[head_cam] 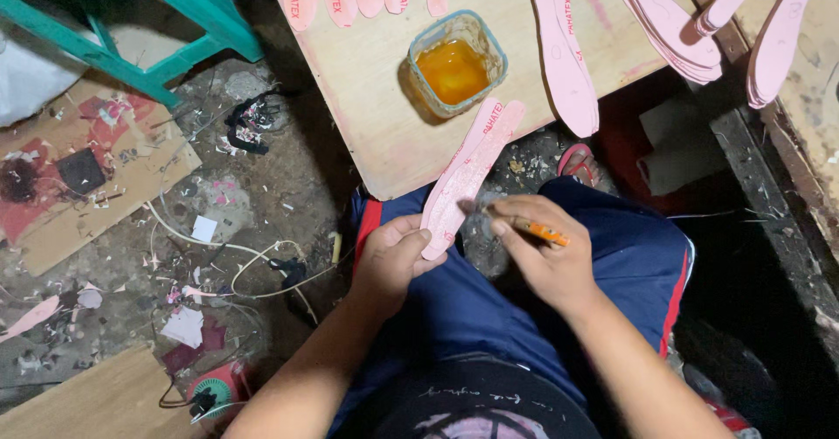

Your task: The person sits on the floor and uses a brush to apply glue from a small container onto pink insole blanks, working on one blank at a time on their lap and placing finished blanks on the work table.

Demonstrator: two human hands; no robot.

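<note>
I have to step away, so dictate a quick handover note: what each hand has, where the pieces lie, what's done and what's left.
Left hand: grip on the heel end of a pink insole, which slants up onto the wooden board.
Right hand: holds an orange-handled brush, tip at the insole.
Tub of amber glue stands on the board.
More pink insoles lie on the board; whether they are glued cannot be told.

a dirty concrete floor (253, 203) lies littered with paper scraps, loose cords and pink offcuts, dim at the edges. a teal stool (166, 28) stands at the upper left beside a stained sheet of cardboard (96, 172). a pale plywood board (376, 98) serves as the work surface, with dark shadow beneath it on the right.
</note>
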